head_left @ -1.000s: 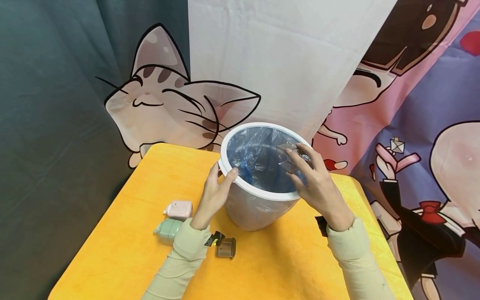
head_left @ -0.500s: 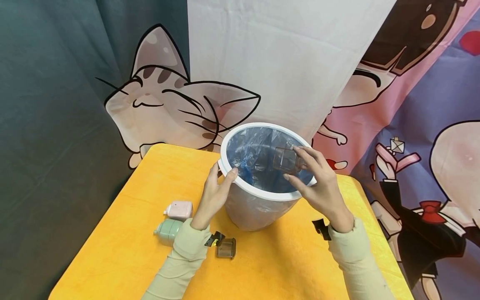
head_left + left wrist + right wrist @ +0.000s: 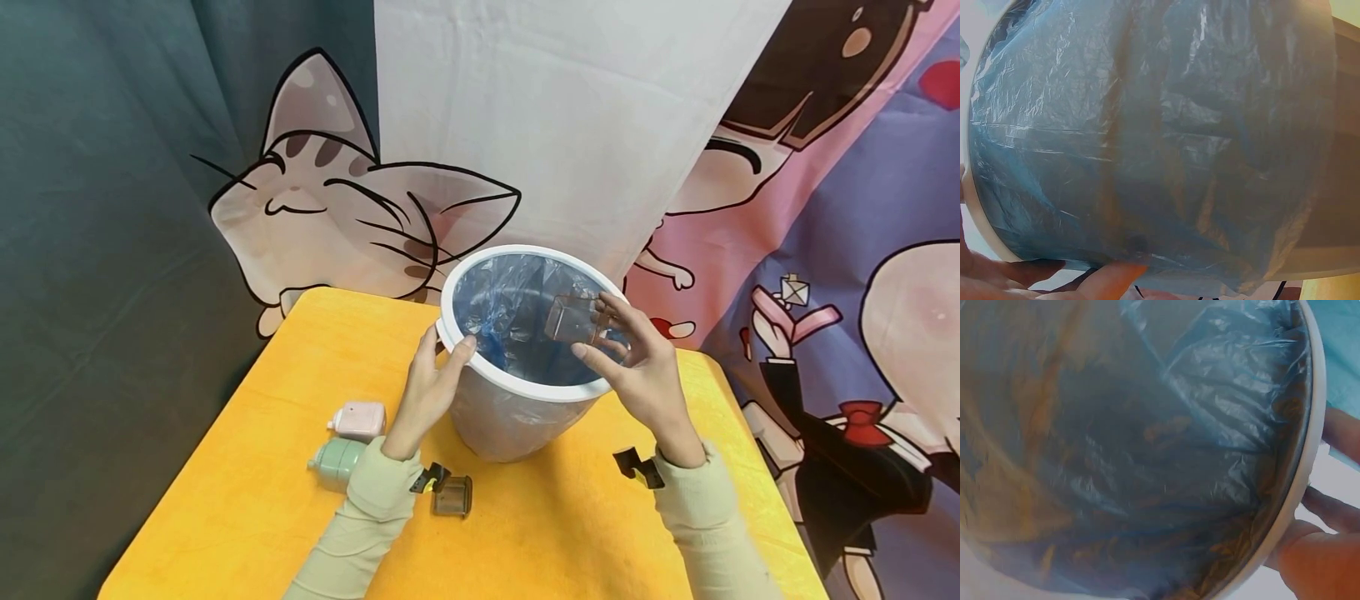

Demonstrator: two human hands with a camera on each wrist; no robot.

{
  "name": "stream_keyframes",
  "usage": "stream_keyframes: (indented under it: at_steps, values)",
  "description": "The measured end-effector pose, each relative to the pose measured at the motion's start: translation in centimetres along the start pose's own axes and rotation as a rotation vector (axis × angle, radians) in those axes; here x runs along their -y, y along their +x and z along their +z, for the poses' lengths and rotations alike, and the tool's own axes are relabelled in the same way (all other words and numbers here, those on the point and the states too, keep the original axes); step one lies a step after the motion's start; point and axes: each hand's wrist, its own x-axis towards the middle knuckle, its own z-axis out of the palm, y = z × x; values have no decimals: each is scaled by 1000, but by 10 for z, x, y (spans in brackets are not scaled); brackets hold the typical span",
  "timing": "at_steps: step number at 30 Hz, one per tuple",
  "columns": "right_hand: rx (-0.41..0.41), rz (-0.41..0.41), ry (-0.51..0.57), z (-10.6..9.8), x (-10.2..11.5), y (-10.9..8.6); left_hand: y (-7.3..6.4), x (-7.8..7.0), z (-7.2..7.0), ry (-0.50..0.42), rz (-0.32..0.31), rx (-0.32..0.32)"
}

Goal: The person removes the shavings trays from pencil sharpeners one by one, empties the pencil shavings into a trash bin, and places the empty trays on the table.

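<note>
A translucent waste bin with a white rim stands on the table, lined with a thin bluish plastic bag. My left hand grips the rim at its near left, thumb on top. Over the bin's opening, at its right side, my right hand holds a small clear, squarish plastic container by its near end. In the left wrist view, left fingers lie against the bin's side. The right wrist view has right fingers beyond the rim; the container is not visible there.
On the yellow-covered table, left of the bin, lie a pink bottle and a green bottle, partly behind the left sleeve. A brownish see-through plastic piece lies near the left wrist. Printed curtains hang behind.
My right hand has turned the clear container over the bin, so its squarish end now faces left. The right fingers have shifted around it. My left hand stays on the rim.
</note>
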Motion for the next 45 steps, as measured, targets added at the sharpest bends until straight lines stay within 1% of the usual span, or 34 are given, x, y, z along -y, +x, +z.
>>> stream_keyframes:
  at_steps: [4, 9, 16, 19, 23, 26, 30, 38, 45]
  values:
    - [-22, 58, 32, -2, 0, 0, 0, 0, 0, -1, -6, 2]
    - [-38, 120, 45, -5, 2, 1, -1, 0, 0, -1, -9, 3]
    - [-11, 223, 110, -10, 3, 1, -1, 0, 0, -3, 0, 0]
    - [-1, 273, 173, -11, 4, 1, -1, 0, 0, -4, -1, 1]
    - [17, 336, 314, -11, 6, 1, -1, 0, 0, -11, 0, 4]
    - [32, 368, 426, -12, 7, 2, -1, 0, 0, -13, 0, 5]
    - [44, 391, 528, -13, 7, 2, -1, 0, 0, -8, -5, 3]
    - [52, 389, 554, -15, 6, 2, 0, 0, 0, -10, 2, 1]
    - [59, 372, 604, -19, 4, 0, -1, -2, -1, -16, -9, 6]
